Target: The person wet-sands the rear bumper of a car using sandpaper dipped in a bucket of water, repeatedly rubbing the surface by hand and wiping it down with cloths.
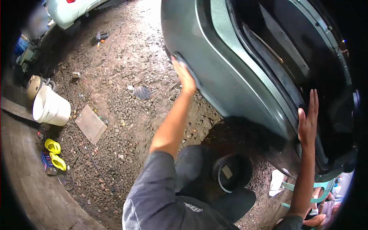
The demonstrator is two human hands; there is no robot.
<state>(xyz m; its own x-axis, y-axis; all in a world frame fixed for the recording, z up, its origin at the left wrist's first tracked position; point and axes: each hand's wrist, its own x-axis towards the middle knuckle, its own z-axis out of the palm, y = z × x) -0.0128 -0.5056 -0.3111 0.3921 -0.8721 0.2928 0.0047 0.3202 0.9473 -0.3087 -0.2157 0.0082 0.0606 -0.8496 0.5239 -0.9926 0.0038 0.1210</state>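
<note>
My left hand (184,78) presses against the lower edge of a dark green-grey car body (230,82). A long dark grey pad (186,66) lies along the fingers, between them and the curved panel; its exact kind is hard to make out. My right hand (308,124) rests open at the rim of the car's dark opening (264,42), fingers together and stretched out, thumb apart, holding nothing. Between my knees stands a black bucket (245,174) with a small tan block (227,172) in it.
Left on the gravel ground (119,134) are a white bucket (55,107), a flat board (91,124) and yellow clogs (55,153). A white vehicle (67,13) stands at the back. A green plastic chair (324,189) and part of another person (316,220) show at lower right.
</note>
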